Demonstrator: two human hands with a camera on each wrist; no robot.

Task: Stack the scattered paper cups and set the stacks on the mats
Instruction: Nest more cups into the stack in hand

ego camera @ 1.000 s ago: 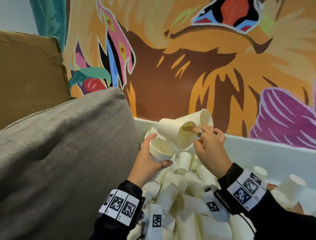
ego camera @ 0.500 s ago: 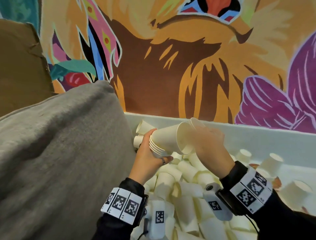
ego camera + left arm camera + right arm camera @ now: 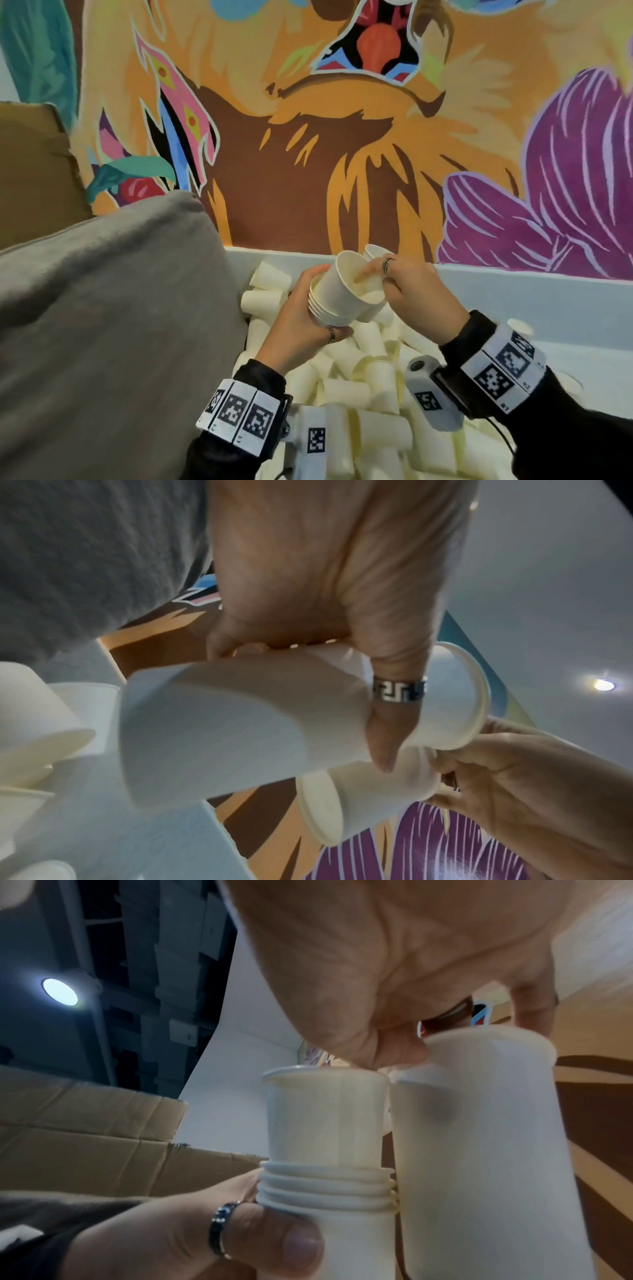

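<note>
right fingers hidden inside cup stack

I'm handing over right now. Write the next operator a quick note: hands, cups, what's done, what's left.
Left hand grips a stack of nested cups, top cup not fully seated.
Right hand has fingers in that top cup and holds a spare cup beside it.
Loose cups fill the bin below both hands.
Done: one small stack started.
Left: seat the top cup, add the spare, stack the rest, set stacks on mats. No mats in view.
</note>
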